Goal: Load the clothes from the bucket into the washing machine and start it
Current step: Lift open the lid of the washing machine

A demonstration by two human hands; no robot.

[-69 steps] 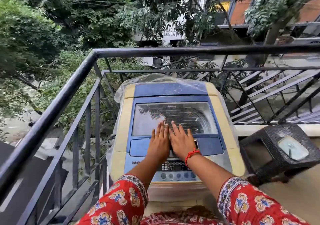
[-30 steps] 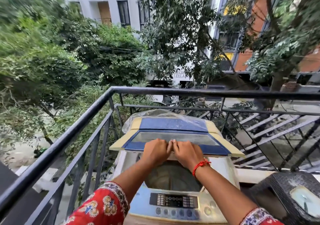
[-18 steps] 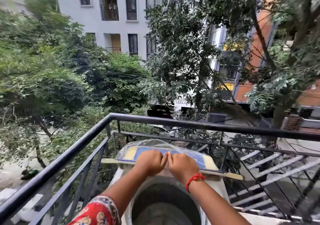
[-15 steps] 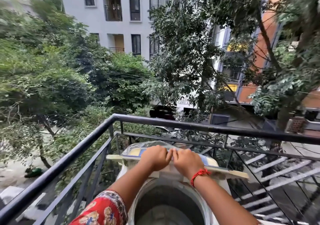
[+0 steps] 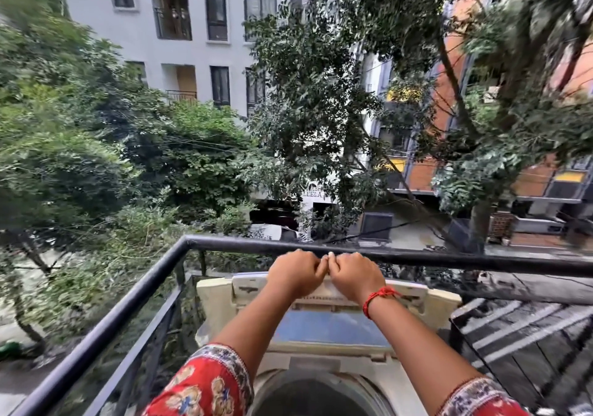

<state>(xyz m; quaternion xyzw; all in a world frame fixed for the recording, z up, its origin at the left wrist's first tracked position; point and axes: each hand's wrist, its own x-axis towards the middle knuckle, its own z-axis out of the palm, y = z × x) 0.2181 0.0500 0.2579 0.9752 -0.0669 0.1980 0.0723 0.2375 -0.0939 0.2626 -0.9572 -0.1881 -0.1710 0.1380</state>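
Observation:
A top-loading washing machine (image 5: 401,380) stands in the balcony corner. Its cream and blue lid (image 5: 333,329) is raised almost upright, underside facing me. My left hand (image 5: 296,271) and my right hand (image 5: 353,274), with a red thread at the wrist, sit side by side with fingers curled over the lid's top edge. The dark round drum opening (image 5: 316,398) shows at the bottom of the view. No bucket or clothes are in view.
A black metal railing (image 5: 449,258) runs just behind the lid and down the left side (image 5: 106,329). Slanted black bars (image 5: 529,335) lie to the right. Trees and buildings fill the space beyond.
Both hands have lifted the lid from flat on the machine to nearly upright, uncovering the drum. The view has tilted upward, so the control panel and the wicker stool have left the view.

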